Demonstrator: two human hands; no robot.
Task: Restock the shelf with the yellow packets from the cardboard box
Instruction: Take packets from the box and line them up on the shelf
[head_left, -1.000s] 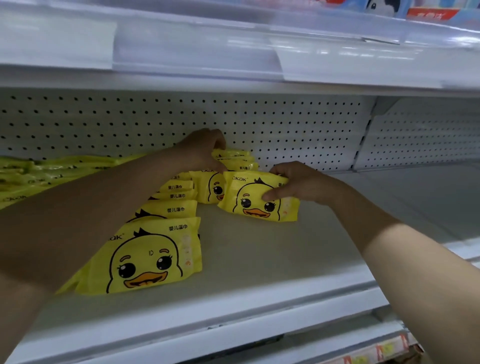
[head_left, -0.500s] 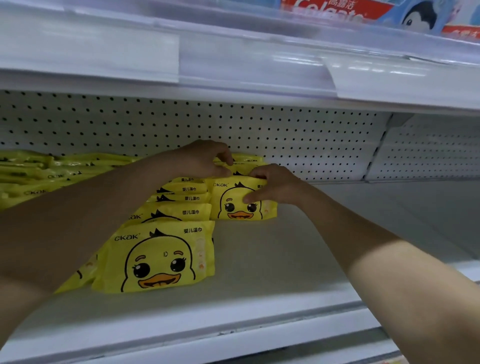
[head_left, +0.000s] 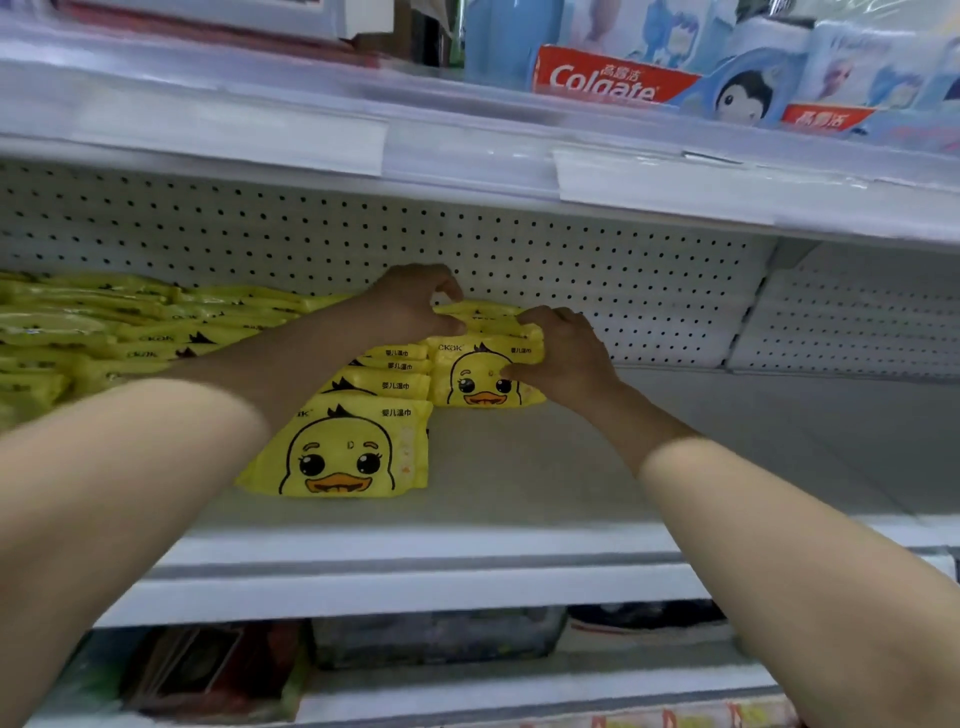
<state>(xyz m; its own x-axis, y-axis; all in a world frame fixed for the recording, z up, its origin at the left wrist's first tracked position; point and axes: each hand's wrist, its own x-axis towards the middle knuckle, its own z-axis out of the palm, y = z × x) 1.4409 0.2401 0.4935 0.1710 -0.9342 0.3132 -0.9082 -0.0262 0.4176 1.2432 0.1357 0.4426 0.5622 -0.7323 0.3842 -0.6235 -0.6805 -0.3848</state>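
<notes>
**A:** Hands, first entry?

**B:** Left hand (head_left: 415, 306): fingers curled, thumb and fingertips closed on the back stack (head_left: 485, 318) of flat yellow packets. Right hand (head_left: 563, 358), at 4 o'clock from the left hand: fingers hooked over the top edge of the standing packet (head_left: 475, 382), thumb pressed on its printed face. That packet stands upright on the shelf (head_left: 545, 467), directly below the back stack and close to the perforated back panel (head_left: 597, 270).

**A:** Other stock?

**B:** A row of packets (head_left: 395, 385) runs from the standing packet towards 7 o'clock and ends in the front packet (head_left: 348, 452). A loose pile of packets (head_left: 104, 332) lies at 9 o'clock.

**A:** Anything hidden or unclear?

**B:** The left forearm covers part of the row and the pile. How many packets are in the back stack cannot be told. Goods on the lower shelf (head_left: 431, 639), at 6 o'clock, are blurred. The label strips (head_left: 234, 135) read blank.

**A:** Legible writing?

**B:** The packets carry "CKaK", Chinese characters and a duck face. At 1 o'clock, on the upper level, a red toothpaste box (head_left: 608, 78) reads "Colgate". Beside it, at its 3 o'clock, is a blue penguin box (head_left: 748, 96).
</notes>
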